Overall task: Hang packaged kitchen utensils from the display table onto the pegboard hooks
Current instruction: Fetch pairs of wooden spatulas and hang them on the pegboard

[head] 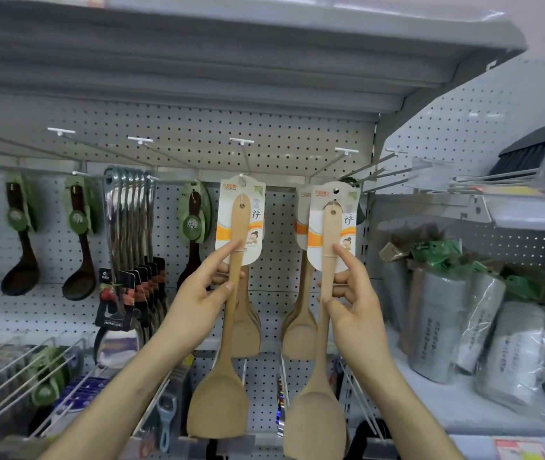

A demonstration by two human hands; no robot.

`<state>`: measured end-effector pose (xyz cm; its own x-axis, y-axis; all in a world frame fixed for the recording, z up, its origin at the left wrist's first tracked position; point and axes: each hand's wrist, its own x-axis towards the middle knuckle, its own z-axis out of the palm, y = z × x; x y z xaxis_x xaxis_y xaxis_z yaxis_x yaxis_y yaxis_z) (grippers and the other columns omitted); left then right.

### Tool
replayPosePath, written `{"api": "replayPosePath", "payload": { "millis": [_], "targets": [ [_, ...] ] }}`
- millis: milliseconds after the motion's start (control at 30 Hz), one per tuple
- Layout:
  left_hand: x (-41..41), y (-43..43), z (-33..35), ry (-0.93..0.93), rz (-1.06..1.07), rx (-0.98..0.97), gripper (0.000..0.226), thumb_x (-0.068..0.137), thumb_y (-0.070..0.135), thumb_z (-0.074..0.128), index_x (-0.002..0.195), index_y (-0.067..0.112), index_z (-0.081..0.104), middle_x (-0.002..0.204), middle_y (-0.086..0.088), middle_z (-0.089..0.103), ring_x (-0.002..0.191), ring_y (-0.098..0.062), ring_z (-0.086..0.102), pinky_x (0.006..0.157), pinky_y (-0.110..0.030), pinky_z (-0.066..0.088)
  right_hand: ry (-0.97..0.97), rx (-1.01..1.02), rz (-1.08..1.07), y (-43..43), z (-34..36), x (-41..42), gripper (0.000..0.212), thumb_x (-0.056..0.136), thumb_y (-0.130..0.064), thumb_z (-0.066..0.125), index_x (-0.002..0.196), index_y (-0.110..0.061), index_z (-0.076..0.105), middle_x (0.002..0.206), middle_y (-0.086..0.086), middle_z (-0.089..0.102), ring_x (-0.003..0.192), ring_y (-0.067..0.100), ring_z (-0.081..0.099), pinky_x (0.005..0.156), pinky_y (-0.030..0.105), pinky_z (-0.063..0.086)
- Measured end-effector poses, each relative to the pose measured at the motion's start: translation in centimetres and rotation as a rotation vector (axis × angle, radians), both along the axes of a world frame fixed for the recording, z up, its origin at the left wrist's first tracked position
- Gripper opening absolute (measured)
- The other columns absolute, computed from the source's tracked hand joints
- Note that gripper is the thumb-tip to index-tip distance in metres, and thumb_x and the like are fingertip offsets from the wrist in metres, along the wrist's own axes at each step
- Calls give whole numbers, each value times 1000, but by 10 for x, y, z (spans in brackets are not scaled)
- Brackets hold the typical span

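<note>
Grey metal shelf overhead. At left, two dark ladles with green cards hang side by side, with a third further right. Between them hangs a bunch of steel ladles with black printed cards. Wire racks at lower left hold blurred packets. A blue peeler hangs at the bottom. On the right side shelf, grey wrapped rolls stand close together, with green packets behind them. Black brush upper right, clear tag holder beside it. Red-and-white label at bottom right, text unreadable.
</note>
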<state>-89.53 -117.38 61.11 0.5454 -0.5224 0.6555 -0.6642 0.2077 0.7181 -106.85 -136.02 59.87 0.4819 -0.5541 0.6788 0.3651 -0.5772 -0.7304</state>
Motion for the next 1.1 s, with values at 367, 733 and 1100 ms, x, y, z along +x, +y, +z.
{"api": "replayPosePath", "payload": {
  "millis": [367,733,1100],
  "targets": [
    [18,-17,-8,-30,-3,-15,72,107,-1,55,149,58,50,115,1,68,114,-16,65,93,-30,56,-13,1,22,-21,-7,11,88,96,15,51,151,-54,48,111,-9,68,101,15,65,87,32,59],
    [72,-64,-16,-52,81,-6,72,107,3,59,150,59,48,125,6,60,109,-17,63,97,-29,57,30,-10,-5,-69,-1,67,82,100,13,52,154,-48,43,108,-1,62,92,6,65,80,17,55],
    [104,-94,-21,-34,85,-23,77,104,-3,57,149,60,49,112,43,57,110,-2,60,90,-6,46,36,-37,-70,-90,-5,112,83,100,12,53,163,-38,35,122,-23,65,105,2,65,85,18,55]
  ]
}}
